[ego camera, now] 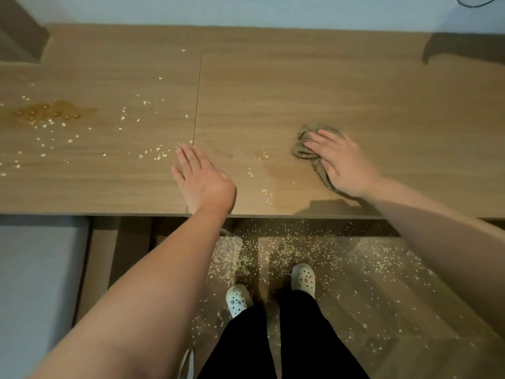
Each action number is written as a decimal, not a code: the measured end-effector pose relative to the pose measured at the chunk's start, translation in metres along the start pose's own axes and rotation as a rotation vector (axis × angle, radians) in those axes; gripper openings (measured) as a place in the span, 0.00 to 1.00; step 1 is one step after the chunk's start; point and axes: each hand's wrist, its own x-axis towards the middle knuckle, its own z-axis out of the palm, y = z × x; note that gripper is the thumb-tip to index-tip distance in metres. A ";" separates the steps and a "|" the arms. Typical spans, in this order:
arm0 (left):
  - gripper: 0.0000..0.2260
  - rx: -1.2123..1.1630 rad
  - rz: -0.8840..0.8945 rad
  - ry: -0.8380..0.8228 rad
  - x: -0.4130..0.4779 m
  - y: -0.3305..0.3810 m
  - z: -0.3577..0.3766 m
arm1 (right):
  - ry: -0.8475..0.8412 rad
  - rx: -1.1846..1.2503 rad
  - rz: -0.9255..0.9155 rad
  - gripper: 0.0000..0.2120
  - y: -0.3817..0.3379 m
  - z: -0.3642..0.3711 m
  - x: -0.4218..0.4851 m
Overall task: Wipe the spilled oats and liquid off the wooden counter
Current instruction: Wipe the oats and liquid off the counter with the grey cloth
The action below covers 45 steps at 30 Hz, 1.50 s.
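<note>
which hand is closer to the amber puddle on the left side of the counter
Left. The left hand lies flat by the counter seam, to the right of the amber puddle, with scattered oats between. The right hand presses the cloth much farther right.

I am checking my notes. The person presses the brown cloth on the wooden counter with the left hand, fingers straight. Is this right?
Not quite. The head view shows the right hand pressing the brown cloth on the wooden counter, fingers straight. The left hand is open and holds nothing.
</note>
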 end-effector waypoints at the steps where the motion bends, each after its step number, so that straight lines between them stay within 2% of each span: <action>1: 0.29 0.004 0.004 -0.007 0.000 0.000 -0.001 | 0.043 0.026 0.112 0.23 0.007 -0.001 -0.007; 4: 0.29 0.020 0.035 -0.023 0.001 -0.003 -0.002 | 0.189 0.082 0.425 0.23 0.024 -0.002 -0.041; 9: 0.29 0.064 0.114 -0.036 0.002 -0.010 -0.002 | 0.318 0.068 0.709 0.22 0.017 0.010 -0.078; 14: 0.30 0.073 0.176 -0.047 0.001 -0.017 -0.004 | 0.268 -0.050 1.046 0.24 -0.051 0.027 -0.052; 16: 0.30 0.082 0.201 -0.046 0.002 -0.020 -0.004 | 0.241 -0.057 1.032 0.25 -0.083 0.031 -0.029; 19: 0.30 0.065 0.245 -0.045 0.005 -0.026 -0.004 | 0.182 -0.112 0.837 0.26 -0.120 0.040 -0.004; 21: 0.30 0.062 0.302 -0.043 0.008 -0.034 -0.004 | 0.126 -0.115 0.665 0.27 -0.119 0.040 -0.007; 23: 0.29 0.091 0.385 -0.037 0.012 -0.045 -0.005 | 0.167 -0.081 0.584 0.26 -0.097 0.035 -0.018; 24: 0.29 0.111 0.421 -0.037 0.014 -0.051 -0.005 | 0.217 -0.062 0.641 0.25 -0.083 0.031 -0.021; 26: 0.29 0.128 0.466 -0.045 0.016 -0.060 -0.007 | 0.313 -0.013 0.878 0.24 -0.062 0.024 -0.017; 28: 0.28 0.130 0.486 -0.043 0.017 -0.067 -0.008 | 0.337 0.016 1.013 0.24 -0.060 0.019 -0.002; 30: 0.29 0.132 0.489 -0.028 0.018 -0.074 -0.007 | 0.317 0.021 0.943 0.25 -0.068 0.016 0.011; 39: 0.30 0.141 0.501 0.006 0.025 -0.094 -0.006 | 0.126 0.104 0.174 0.24 -0.109 0.015 0.046; 42: 0.29 0.136 0.504 0.025 0.024 -0.093 -0.005 | 0.101 0.152 0.010 0.23 -0.127 0.028 0.031; 45: 0.29 0.131 0.505 0.025 0.024 -0.094 -0.006 | 0.109 0.102 -0.075 0.22 -0.145 0.043 0.015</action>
